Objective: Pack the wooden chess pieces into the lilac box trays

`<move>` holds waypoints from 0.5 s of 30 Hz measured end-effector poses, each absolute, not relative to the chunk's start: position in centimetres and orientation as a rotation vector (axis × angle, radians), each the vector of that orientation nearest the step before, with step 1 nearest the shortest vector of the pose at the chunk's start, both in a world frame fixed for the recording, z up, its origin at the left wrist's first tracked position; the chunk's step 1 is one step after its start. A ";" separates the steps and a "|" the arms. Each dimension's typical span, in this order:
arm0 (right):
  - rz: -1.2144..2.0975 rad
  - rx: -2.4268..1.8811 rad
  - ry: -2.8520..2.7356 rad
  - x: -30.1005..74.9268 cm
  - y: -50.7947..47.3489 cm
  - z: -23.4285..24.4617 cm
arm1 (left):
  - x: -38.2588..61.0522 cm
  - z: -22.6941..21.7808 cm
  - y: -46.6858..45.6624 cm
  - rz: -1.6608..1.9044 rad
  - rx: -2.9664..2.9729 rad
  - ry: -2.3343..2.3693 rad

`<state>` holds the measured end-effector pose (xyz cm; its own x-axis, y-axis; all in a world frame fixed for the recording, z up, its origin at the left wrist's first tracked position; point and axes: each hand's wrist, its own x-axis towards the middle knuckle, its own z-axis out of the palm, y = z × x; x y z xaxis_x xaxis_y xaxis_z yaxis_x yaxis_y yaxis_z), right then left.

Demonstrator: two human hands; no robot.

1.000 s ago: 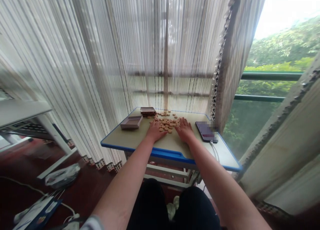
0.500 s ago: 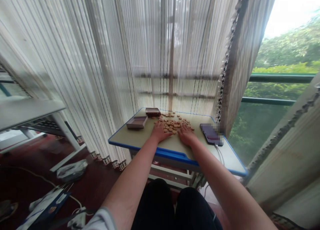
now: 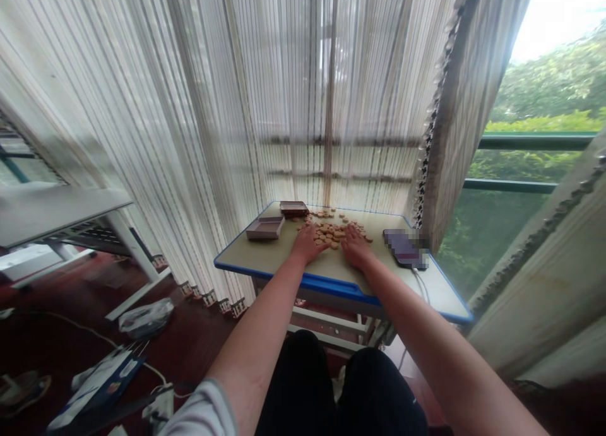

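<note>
Small round wooden discs point(image 3: 330, 235), like board-game pieces, lie in a loose heap on a small desk point(image 3: 265, 258) with a blue edge. My left hand point(image 3: 308, 243) rests flat at the heap's left side, its thumb stretched toward the near discs. On the other side, my right hand point(image 3: 356, 247) lies palm down with its fingers stretched forward over the right-hand discs. Both hands are open and touch the heap. Whatever lies under the palms is hidden. More discs are scattered behind the heap and beyond my right fingers.
A shallow open box point(image 3: 266, 228) sits on the desk's left side, with a darker box point(image 3: 293, 209) behind it. At the right lies a phone point(image 3: 402, 248) with a white cable point(image 3: 423, 286). A striped curtain point(image 3: 227, 139) hangs behind the desk.
The view has shifted a little, so the desk appears further right and higher. My right hand has moved slightly inward and forward, and the heap between my hands looks a bit narrower.
</note>
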<state>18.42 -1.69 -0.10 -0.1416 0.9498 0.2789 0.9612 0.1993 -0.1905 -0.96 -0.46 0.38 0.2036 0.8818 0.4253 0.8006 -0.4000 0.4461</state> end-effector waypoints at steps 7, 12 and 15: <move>-0.011 -1.827 -2.158 18.5 -1.3 -0.1 | -0.8 0.6 -0.6 1.004 2.262 1.713; 0.021 -1.822 -2.157 18.5 -1.6 0.1 | -1.0 1.4 -1.5 1.153 2.141 1.881; -0.079 -1.722 -2.101 18.7 -2.0 0.1 | -1.5 1.7 -2.6 1.304 2.000 2.073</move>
<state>18.67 -1.97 0.06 -0.1439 0.9244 0.3531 0.9484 0.2307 -0.2174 -1.52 -2.62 1.67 -0.1997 0.8211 0.5346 0.8375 -0.1402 0.5281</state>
